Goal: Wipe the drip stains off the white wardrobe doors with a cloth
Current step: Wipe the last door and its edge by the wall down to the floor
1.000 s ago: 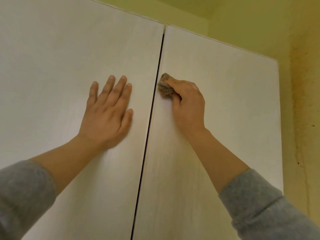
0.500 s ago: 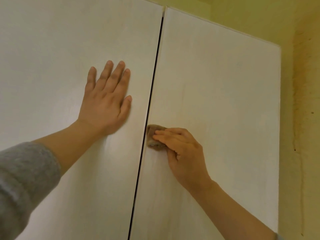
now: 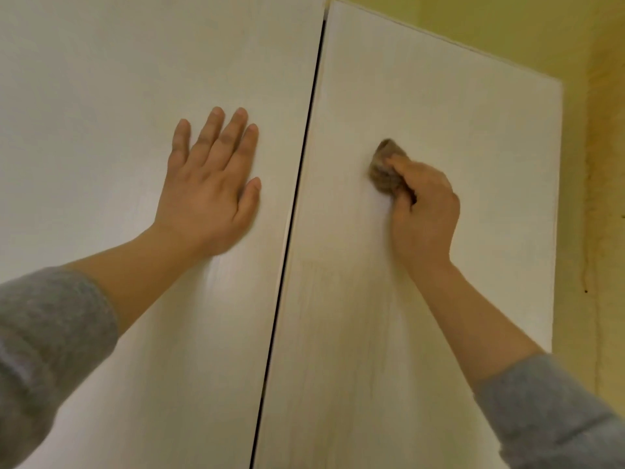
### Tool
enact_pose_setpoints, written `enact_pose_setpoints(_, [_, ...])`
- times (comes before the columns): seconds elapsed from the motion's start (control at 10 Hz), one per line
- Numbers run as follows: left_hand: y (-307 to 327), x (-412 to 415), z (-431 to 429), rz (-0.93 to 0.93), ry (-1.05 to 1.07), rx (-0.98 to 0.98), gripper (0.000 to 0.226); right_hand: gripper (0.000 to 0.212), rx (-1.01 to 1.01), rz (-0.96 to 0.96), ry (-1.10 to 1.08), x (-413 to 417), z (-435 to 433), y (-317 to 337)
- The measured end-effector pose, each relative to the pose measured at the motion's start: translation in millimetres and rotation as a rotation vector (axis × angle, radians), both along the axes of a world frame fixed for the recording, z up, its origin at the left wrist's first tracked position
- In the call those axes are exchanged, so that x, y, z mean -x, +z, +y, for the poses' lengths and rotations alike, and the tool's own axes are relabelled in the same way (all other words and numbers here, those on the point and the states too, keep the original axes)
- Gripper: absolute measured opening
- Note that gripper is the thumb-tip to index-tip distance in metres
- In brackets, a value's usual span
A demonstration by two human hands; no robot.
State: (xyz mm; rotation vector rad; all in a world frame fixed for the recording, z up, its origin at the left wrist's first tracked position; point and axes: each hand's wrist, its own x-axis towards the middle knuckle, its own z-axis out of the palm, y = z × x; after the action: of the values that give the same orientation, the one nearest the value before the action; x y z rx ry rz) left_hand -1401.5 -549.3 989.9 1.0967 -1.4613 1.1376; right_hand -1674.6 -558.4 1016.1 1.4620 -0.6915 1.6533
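Two white wardrobe doors fill the view, the left door point(image 3: 101, 130) and the right door point(image 3: 456, 113), split by a dark vertical gap. My left hand point(image 3: 209, 187) lies flat on the left door, fingers spread and pointing up. A small bunched brown cloth point(image 3: 384, 169) is pressed against the right door by my right hand point(image 3: 422, 211), whose fingers are closed around it. Faint yellowish vertical drip streaks point(image 3: 341, 299) show on the right door below the cloth.
A yellow wall point(image 3: 605, 198) with a thin dark crack runs down beside the right door's outer edge. The yellow wall continues above the door tops point(image 3: 473, 18). Grey sleeves cover both forearms at the bottom corners.
My right hand with the cloth slid down along the gap, then came back up and moved right, away from the gap. My left hand stayed flat on the left door.
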Motion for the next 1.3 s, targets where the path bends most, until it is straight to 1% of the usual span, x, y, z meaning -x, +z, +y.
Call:
enact_pose_setpoints(0.1, [0.9, -0.2, 0.2, 0.002, 0.000, 0.003, 0.067, 0.049, 0.028, 0.012, 0.014, -1.5, -1.9, -34.9])
enact_pose_setpoints(0.2, [0.5, 0.1, 0.5, 0.001, -0.008, 0.000, 0.067, 0.047, 0.007, 0.052, 0.014, -3.4, 3.7, -67.7])
enact_pose_setpoints(0.3, [-0.1, 0.5, 1.1, 0.004, -0.011, 0.002, 0.067, 0.045, -0.035, 0.168, 0.032, 1.5, 14.7, -86.0])
enact_pose_setpoints(0.4, [0.5, 0.9, 1.6, 0.006, -0.010, 0.000, 0.068, 0.047, -0.002, 0.223, -0.021, 15.9, 28.1, -73.9])
enact_pose_setpoints(0.5, [0.5, 1.2, 1.7, 0.005, -0.011, -0.002, 0.067, 0.049, 0.023, 0.053, -0.074, 32.8, 33.3, -25.1])
enact_pose_setpoints(0.6, [0.7, 1.4, 1.8, 0.006, -0.007, -0.004, 0.067, 0.047, -0.001, -0.042, -0.077, 43.0, 28.8, 23.0])
enact_pose_setpoints(0.7, [1.0, 1.5, 1.6, 0.004, -0.008, 0.000, 0.067, 0.043, -0.015, 0.009, -0.067, 44.5, 15.9, 29.8])
enact_pose_setpoints(0.8, [0.0, 0.7, 0.9, 0.003, -0.010, 0.004, 0.067, 0.046, -0.002, -0.057, -0.060, 42.2, 1.2, 0.6])
enact_pose_setpoints(0.9, [0.6, -0.2, 0.3, 0.006, -0.005, 0.006, 0.068, 0.048, 0.025, -0.062, -0.042, 37.5, -4.1, -44.1])
enact_pose_setpoints(1.0, [1.1, 0.9, 0.6, 0.004, -0.005, 0.007, 0.067, 0.047, 0.008, 0.009, -0.041, 36.1, 2.8, -88.4])
enact_pose_setpoints(1.1, [0.9, 0.2, 1.0, 0.003, -0.003, 0.001, 0.067, 0.049, -0.087, 0.099, 0.012, 42.4, 18.5, -100.9])
enact_pose_setpoints(1.2, [0.4, 0.3, 1.6, 0.004, -0.007, 0.002, 0.067, 0.054, -0.100, 0.067, 0.009, 53.7, 33.0, -72.0])
enact_pose_setpoints(1.3, [0.3, 1.4, 1.5, 0.004, -0.012, 0.008, 0.068, 0.046, -0.062, -0.116, -0.050, 72.2, 32.5, -18.5])
